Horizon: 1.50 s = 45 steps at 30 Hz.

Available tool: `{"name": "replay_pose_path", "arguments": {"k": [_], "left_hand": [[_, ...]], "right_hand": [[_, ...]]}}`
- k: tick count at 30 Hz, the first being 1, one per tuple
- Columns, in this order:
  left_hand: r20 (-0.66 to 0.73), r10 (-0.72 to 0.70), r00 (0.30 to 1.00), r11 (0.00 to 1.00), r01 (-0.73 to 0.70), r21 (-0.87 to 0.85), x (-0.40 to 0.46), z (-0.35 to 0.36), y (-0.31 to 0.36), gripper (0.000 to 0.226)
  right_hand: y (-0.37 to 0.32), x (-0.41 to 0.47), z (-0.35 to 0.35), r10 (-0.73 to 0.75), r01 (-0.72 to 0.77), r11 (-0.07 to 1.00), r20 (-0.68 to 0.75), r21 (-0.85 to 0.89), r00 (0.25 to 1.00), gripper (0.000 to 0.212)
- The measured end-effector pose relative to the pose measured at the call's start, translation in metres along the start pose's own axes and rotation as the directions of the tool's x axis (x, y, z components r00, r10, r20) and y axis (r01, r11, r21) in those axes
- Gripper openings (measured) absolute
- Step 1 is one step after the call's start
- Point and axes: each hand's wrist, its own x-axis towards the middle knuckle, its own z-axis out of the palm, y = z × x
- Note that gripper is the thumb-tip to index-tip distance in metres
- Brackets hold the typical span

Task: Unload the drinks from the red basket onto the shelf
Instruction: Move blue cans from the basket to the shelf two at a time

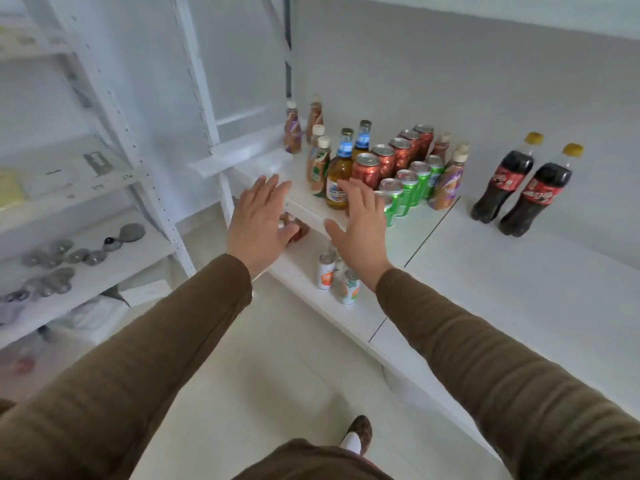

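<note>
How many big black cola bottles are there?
2. Both cola bottles stand side by side on the shelf at the right: one nearer the cans, the other right of it. None looks hidden.

Single head-worn wide-angle view, looking forward and down, close over white shelf [485, 289] and floor [277, 368]

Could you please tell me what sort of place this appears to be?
Probably a small shop or stockroom mock-up: white metal shelving along a bare wall, drinks grouped by kind, such as red cans and cola bottles, and hardware parts on a neighbouring rack.
</note>
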Motion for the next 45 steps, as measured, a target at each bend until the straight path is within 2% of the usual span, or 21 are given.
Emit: {"name": "replay_pose_path", "arguments": {"k": [4,7,10,15,22,27,32,35,38,40,42,45], "left_hand": [[-0.001,-0.189,0.982,0.976,0.187,0.113,-0.100,-0.051,-0.067,0.074],[-0.028,-0.326,0.945,0.927,0.325,0.188,-0.172,-0.090,-0.112,0.077],[-0.056,-0.432,0.900,0.864,0.431,0.259,-0.232,-0.126,-0.153,0.078],[-0.122,-0.597,0.793,0.751,0.605,0.265,-0.314,-0.170,-0.216,0.079],[-0.115,-0.741,0.662,0.617,0.738,0.273,-0.388,-0.190,-0.317,0.081],[-0.042,-0.879,0.475,0.457,0.865,0.206,-0.430,-0.202,-0.408,0.084],[-0.049,-0.957,0.285,0.276,0.951,0.139,-0.469,-0.223,-0.473,0.085],[-0.037,-0.981,0.191,0.186,0.977,0.103,-0.495,-0.230,-0.502,0.084],[0.013,-0.992,0.129,0.130,0.987,0.092,-0.514,-0.231,-0.529,0.083],[0.057,-0.992,0.115,0.119,0.989,0.084,-0.522,-0.231,-0.551,0.082],[0.093,-0.987,0.133,0.140,0.988,0.073,-0.527,-0.231,-0.578,0.082],[0.126,-0.968,0.216,0.222,0.974,0.042,-0.532,-0.231,-0.623,0.082]], "right_hand": [[-0.084,-0.046,0.050,-0.086,0.080,0.996,0.148,0.045,0.985,0.067],[-0.145,-0.079,0.092,-0.191,0.172,0.981,0.273,0.092,0.943,0.070],[-0.203,-0.106,0.134,-0.310,0.274,0.950,0.364,0.146,0.878,0.072],[-0.291,-0.141,0.203,-0.449,0.382,0.894,0.455,0.235,0.769,0.071],[-0.381,-0.169,0.316,-0.541,0.408,0.841,0.568,0.354,0.620,0.076],[-0.443,-0.179,0.403,-0.558,0.381,0.829,0.652,0.410,0.512,0.074],[-0.505,-0.190,0.474,-0.604,0.351,0.795,0.699,0.495,0.383,0.072],[-0.535,-0.203,0.508,-0.591,0.325,0.804,0.735,0.499,0.332,0.073],[-0.557,-0.219,0.538,-0.550,0.249,0.834,0.785,0.493,0.285,0.074],[-0.568,-0.228,0.557,-0.511,0.196,0.859,0.818,0.473,0.265,0.075],[-0.579,-0.236,0.576,-0.464,0.141,0.886,0.850,0.442,0.250,0.079],[-0.597,-0.246,0.605,-0.366,0.031,0.928,0.890,0.372,0.271,0.081]]}}
